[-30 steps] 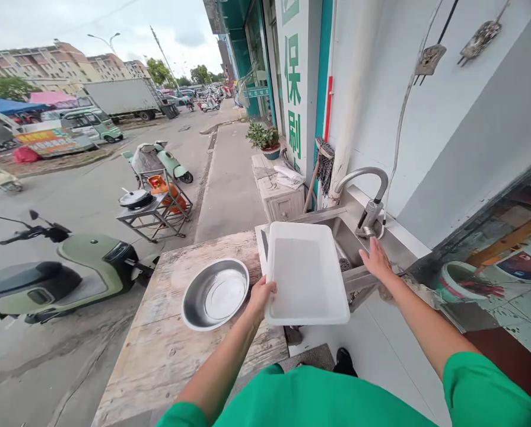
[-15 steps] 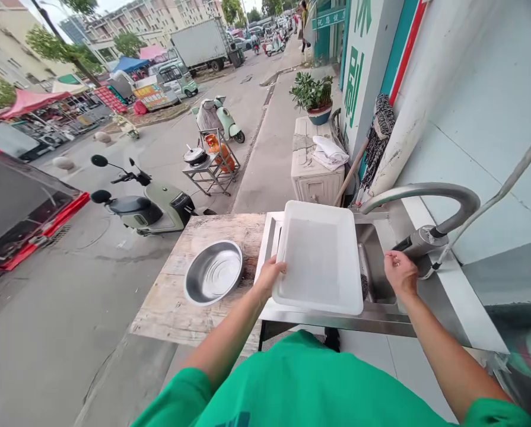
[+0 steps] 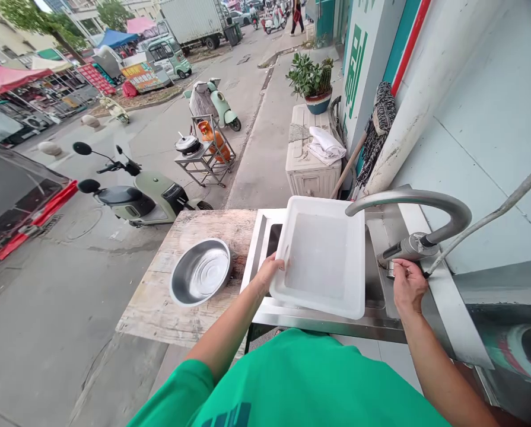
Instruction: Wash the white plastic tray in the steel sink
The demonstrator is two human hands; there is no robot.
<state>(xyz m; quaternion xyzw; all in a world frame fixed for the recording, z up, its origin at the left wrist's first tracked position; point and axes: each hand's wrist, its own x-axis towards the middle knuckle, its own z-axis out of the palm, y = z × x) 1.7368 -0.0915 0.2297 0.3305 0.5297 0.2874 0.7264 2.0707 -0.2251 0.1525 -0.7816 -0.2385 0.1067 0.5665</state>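
My left hand (image 3: pixel 269 271) grips the near left rim of a white rectangular plastic tray (image 3: pixel 321 255), holding it over a stainless steel sink (image 3: pixel 374 279). The curved metal faucet (image 3: pixel 419 204) arches over the tray's far right corner. My right hand (image 3: pixel 407 284) reaches to the faucet's handle at its base, fingers curled on it. No water is visible from the spout. A round steel bowl (image 3: pixel 200 271) lies on the worn wooden tabletop (image 3: pixel 167 302) left of the sink.
A white cabinet (image 3: pixel 312 163) with folded cloth and a potted plant (image 3: pixel 314 89) stands beyond the sink, a mop (image 3: pixel 378 127) leaning on the wall. A green scooter (image 3: pixel 136 198), a metal cart with a pot (image 3: pixel 203 151) and a street lie to the left.
The view has turned toward the sink. The tray has moved over the basin under the faucet, and my right hand has closed on the faucet handle.
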